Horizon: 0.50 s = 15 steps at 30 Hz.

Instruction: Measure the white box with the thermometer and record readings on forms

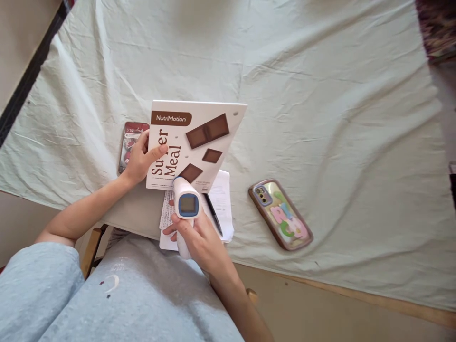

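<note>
My left hand (140, 156) is closed on the left edge of a white box (206, 114) printed with "NutriMotion", "Meal" and brown chocolate pieces. The thumb lies across the printed front and covers some letters. In my right hand (199, 237) is a white infrared thermometer (187, 190) with a blue-rimmed grey display facing me; its far end is at the box's lower edge, and I cannot tell whether they touch. Below the box lie papers with writing (223, 190) and a black pen (213, 216), partly hidden by the thermometer and my right hand.
A phone with a lit screen (126, 147) lies behind my left hand, partly covered. To the right, a phone in a decorated case (281, 213) rests face down. A wrinkled pale green cloth (338, 118) covers the table, whose front edge runs close to my body.
</note>
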Each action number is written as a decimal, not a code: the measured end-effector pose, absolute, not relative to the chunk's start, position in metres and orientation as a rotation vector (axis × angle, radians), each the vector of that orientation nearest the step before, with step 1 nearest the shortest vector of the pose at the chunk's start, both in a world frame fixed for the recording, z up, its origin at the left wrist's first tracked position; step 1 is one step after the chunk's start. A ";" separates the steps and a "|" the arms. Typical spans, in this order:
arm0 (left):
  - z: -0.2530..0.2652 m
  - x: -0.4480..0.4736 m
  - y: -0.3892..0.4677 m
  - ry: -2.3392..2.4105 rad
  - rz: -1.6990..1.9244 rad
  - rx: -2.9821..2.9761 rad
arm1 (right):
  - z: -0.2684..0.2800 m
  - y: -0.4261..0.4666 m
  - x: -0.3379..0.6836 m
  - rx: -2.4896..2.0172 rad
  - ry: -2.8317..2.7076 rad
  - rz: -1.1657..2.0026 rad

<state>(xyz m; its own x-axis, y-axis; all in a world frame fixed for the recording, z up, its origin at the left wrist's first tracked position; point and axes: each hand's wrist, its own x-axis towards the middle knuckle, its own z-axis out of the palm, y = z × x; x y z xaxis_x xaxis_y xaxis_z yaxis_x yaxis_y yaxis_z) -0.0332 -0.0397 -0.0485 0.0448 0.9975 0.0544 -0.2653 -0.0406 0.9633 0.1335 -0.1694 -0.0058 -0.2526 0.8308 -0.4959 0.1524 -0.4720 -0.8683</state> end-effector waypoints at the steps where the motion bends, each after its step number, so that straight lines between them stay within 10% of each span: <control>1: -0.049 -0.033 -0.040 0.952 1.321 1.067 | -0.006 -0.170 0.134 -1.505 -1.215 1.772; 15: -0.050 -0.033 -0.040 0.954 1.325 1.068 | -0.005 -0.168 0.134 -1.509 -1.257 1.747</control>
<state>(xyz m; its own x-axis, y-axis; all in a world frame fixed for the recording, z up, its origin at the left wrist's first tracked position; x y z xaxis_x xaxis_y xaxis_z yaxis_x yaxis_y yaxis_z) -0.0328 -0.0398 -0.0499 0.0398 0.9977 0.0556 -0.2634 -0.0432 0.9637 0.1343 -0.1679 -0.0046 -0.2544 0.8401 -0.4790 0.1877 -0.4430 -0.8767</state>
